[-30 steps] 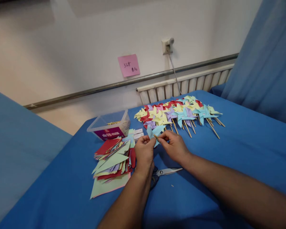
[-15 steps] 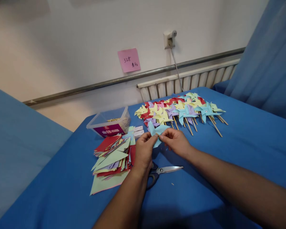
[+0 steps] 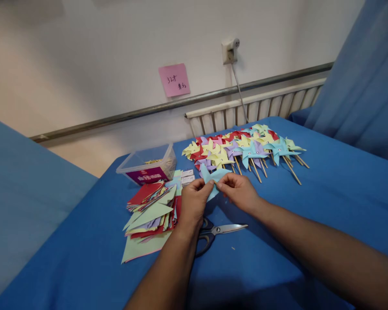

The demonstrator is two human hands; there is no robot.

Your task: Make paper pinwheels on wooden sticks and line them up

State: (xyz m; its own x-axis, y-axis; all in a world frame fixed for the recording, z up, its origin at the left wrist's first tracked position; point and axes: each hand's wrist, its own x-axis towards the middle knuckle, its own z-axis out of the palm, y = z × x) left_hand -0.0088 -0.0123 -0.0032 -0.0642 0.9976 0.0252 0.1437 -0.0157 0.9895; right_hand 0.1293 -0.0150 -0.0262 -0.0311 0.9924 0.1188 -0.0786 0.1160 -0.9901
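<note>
My left hand [image 3: 194, 202] and my right hand [image 3: 239, 192] meet over the blue cloth, both pinching a light blue paper pinwheel [image 3: 212, 176] at its middle. The fingertips of the two hands nearly touch there. Beyond the hands lies a row of finished paper pinwheels [image 3: 245, 148] in yellow, red, purple and blue on wooden sticks. Left of my left hand sits a loose pile of coloured paper squares [image 3: 150, 209]. Scissors [image 3: 216, 231] lie on the cloth just under my wrists.
A clear plastic box [image 3: 148, 165] with a purple label stands behind the paper pile. Small white slips [image 3: 187, 176] lie beside it. Behind the blue-covered table [image 3: 326, 193] are a radiator [image 3: 255, 110], a wall rail, a socket with a cable and a pink note [image 3: 174, 79].
Both hands with the blue pinwheel have shifted slightly up and away; the view tilted a little. The grip on the pinwheel stays the same.
</note>
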